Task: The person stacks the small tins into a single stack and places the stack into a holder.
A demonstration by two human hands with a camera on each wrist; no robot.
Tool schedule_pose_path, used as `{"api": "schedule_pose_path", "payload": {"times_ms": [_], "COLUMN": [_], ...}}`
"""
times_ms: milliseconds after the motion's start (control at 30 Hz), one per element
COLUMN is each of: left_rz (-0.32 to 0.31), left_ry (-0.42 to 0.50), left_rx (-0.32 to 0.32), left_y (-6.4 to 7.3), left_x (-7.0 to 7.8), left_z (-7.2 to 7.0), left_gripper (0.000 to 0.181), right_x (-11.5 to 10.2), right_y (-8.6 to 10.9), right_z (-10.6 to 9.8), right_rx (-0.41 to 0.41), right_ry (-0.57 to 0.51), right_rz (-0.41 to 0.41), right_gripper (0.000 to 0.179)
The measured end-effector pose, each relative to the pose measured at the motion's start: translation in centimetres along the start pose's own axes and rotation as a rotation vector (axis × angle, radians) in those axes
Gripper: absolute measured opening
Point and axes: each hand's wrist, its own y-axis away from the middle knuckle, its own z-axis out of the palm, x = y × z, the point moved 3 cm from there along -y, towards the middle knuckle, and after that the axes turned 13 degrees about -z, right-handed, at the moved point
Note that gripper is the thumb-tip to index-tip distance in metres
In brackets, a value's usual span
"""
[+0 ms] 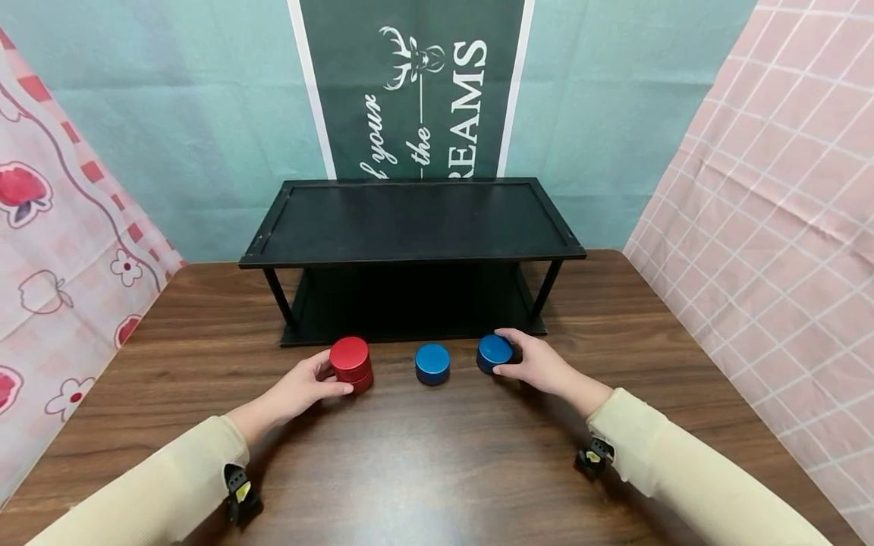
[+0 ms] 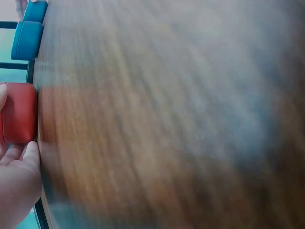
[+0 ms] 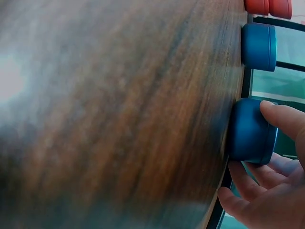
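Observation:
Two round red tins (image 1: 350, 359) stand stacked on the table, in front of a black rack. My left hand (image 1: 300, 390) grips the stack from its left side, thumb at the front and fingers behind. A blue tin (image 1: 432, 364) stands alone in the middle. To its right, my right hand (image 1: 539, 364) holds another blue tin (image 1: 495, 354) between thumb and fingers. In the right wrist view this tin (image 3: 250, 131) rests upright on the table, the thumb near its top rim. The left wrist view has a red tin (image 2: 20, 112) at the left edge, partly cut off.
The black two-level rack (image 1: 413, 224) stands behind the tins at the back of the wooden table (image 1: 423, 462). A teal cloth (image 1: 225, 114) hangs behind, with patterned cloths at the left and a pink checked cloth (image 1: 771, 227) at the right.

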Motion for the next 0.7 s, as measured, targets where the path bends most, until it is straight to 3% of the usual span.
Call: {"api": "schedule_pose_path", "payload": {"times_ms": [233, 700], "left_rz": [-0.038, -0.052], "left_ry": [0.034, 0.041], "left_rx": [-0.017, -0.021], "left_y": [-0.08, -0.11], "left_x": [0.08, -0.06], "left_z": [-0.05, -0.26], "left_gripper": [0.066, 0.066], "right_x": [0.16, -0.52], "right_y": [0.26, 0.77], "right_z": [-0.34, -0.48], "right_rx": [0.033, 0.112], "right_ry": [-0.002, -0.007], "right_rz": [0.009, 0.001], "right_gripper": [0.063, 0.065]}}
